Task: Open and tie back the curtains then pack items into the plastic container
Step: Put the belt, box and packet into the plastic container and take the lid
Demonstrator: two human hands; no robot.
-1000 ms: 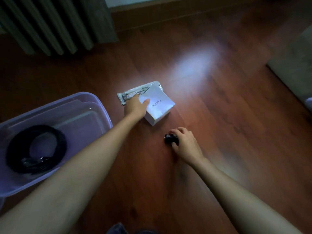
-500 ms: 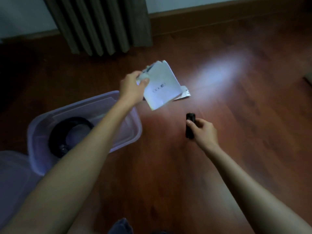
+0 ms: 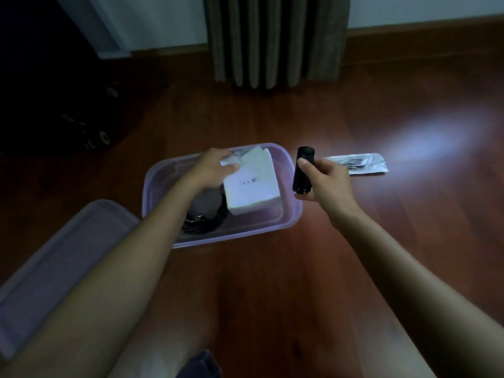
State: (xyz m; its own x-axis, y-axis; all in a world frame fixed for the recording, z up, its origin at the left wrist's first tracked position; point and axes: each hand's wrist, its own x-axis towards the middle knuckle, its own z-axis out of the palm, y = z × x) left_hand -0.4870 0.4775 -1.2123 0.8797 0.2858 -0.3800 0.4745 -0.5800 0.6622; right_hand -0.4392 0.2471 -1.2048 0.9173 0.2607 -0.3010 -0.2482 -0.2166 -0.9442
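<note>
well, the left hand (image 3: pixel 211 169) grips the box (image 3: pixel 252 184) by a corner, tilted inside the container (image 3: pixel 234 236), its low edge by the black coil (image 3: pixel 201 225); dropped now, it may settle crooked on that coil. the right hand (image 3: pixel 324 181) grasps the cylinder (image 3: pixel 302 170) just beside the rim, the packet (image 3: pixel 357 163) beyond it.

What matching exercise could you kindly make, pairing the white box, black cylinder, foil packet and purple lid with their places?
1 white box
2 black cylinder
3 foil packet
4 purple lid

a floor, right of plastic container
b in right hand
c floor, lower left
d in left hand, over container

Pairs: 1-d, 2-b, 3-a, 4-c.
</note>
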